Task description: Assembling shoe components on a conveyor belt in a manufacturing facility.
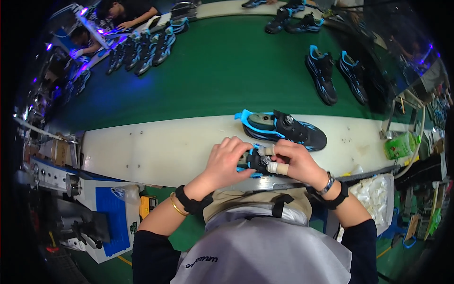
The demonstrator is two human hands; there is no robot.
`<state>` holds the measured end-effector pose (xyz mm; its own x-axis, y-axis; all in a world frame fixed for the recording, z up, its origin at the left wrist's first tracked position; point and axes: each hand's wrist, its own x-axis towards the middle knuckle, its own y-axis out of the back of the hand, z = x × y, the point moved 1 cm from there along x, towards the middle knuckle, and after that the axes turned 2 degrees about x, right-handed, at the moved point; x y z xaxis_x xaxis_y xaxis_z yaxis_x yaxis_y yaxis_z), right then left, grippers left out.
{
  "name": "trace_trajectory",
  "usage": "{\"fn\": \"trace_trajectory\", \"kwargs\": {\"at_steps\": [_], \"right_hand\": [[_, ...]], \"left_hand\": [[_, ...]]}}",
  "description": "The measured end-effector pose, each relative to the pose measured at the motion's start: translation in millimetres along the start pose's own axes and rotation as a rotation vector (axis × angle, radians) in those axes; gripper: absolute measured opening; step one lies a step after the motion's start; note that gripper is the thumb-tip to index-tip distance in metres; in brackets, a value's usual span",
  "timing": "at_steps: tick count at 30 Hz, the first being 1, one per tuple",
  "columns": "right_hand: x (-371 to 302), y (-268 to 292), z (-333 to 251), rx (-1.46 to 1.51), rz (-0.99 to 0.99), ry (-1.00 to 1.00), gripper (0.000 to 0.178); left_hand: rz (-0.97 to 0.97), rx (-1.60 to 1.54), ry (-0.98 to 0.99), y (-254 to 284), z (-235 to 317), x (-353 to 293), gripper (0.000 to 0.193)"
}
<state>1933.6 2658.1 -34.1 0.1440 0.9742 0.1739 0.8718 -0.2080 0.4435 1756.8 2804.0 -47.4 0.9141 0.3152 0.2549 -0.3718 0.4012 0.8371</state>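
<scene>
Between my hands, in front of my body, a black shoe (255,164) with bright blue trim lies on the white work ledge. My left hand (225,163) is closed round its heel and collar end. The right hand (299,162), with pale wrapping on two fingertips, pinches the shoe's upper near a round dial on the tongue; the toe is hidden beneath this hand. Just beyond lies the other black and blue shoe (302,134), toe to the right, with a grey-green form showing in its opening. Neither hand is closed on that one.
The white ledge (156,150) borders a green conveyor belt (213,66). On the belt stand a pair of shoes (321,75) at right and several shoes (156,49) at far left. A green container (399,146) is at the ledge's right end. People work across the belt.
</scene>
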Motion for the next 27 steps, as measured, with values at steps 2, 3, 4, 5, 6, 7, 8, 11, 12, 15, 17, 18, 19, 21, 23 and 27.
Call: {"fn": "trace_trajectory", "kwargs": {"at_steps": [2,3,4,5,6,7,8,11,12,15,17,18,19,21,23,27], "right_hand": [[-1.4,-11.1,0.1,-0.078,0.134,-0.146,0.040],[-1.8,-19.0,-2.3,-0.055,0.205,-0.296,0.045],[0.6,-21.8,-6.8,-0.086,0.228,-0.298,0.058],[0.8,-17.1,-9.3,-0.073,0.150,-0.328,0.044],[2.7,-11.6,-7.6,0.014,0.071,-0.254,0.043],[1.0,-3.9,-5.0,0.098,-0.006,-0.186,0.045],[-1.9,1.5,3.4,0.022,-0.069,-0.045,0.060],[-4.1,-11.5,-1.8,-0.040,0.082,-0.121,0.048],[-2.7,-20.1,-11.0,-0.043,0.191,-0.246,0.040],[4.8,-13.6,-6.9,0.017,0.086,-0.256,0.041],[6.1,0.2,-7.4,0.050,-0.037,-0.106,0.039],[2.1,-2.7,4.3,-0.063,0.030,0.050,0.038],[0.0,-6.6,0.7,-0.066,0.034,0.047,0.038],[0.0,-19.0,-8.4,-0.069,0.213,-0.220,0.040],[-0.2,-24.4,-0.4,-0.089,0.231,-0.229,0.040],[6.6,-3.1,4.5,0.018,0.049,-0.056,0.033]], "left_hand": [[-0.055,-0.018,0.026,-1.0,-0.6,0.6,0.054],[-0.044,0.003,0.026,2.6,-1.2,2.3,0.054],[-0.099,-0.048,0.024,4.1,-0.5,0.7,0.056],[-0.155,-0.101,0.022,6.6,-1.8,-0.8,0.058],[-0.202,-0.100,0.002,9.7,-5.9,-1.5,0.067],[-0.197,-0.092,0.007,12.5,-5.3,-1.5,0.067],[-0.205,-0.072,-0.021,14.2,-3.5,-1.0,0.071],[-0.166,-0.007,-0.058,4.9,-4.0,-1.0,0.080],[-0.145,0.007,-0.021,2.8,-4.9,-0.7,0.078],[-0.110,0.014,0.014,0.9,-5.1,-1.1,0.075],[-0.097,0.011,0.016,1.3,-3.2,-1.5,0.073],[-0.059,0.018,0.000,1.1,-1.8,-1.0,0.072],[-0.019,0.028,-0.014,1.4,-1.0,-0.8,0.071],[-0.032,0.013,-0.006,-0.8,-3.4,-1.7,0.071],[-0.050,-0.006,-0.008,-3.6,-4.3,-0.6,0.071],[-0.071,0.026,0.008,-0.9,-0.3,-0.9,0.069]]}}
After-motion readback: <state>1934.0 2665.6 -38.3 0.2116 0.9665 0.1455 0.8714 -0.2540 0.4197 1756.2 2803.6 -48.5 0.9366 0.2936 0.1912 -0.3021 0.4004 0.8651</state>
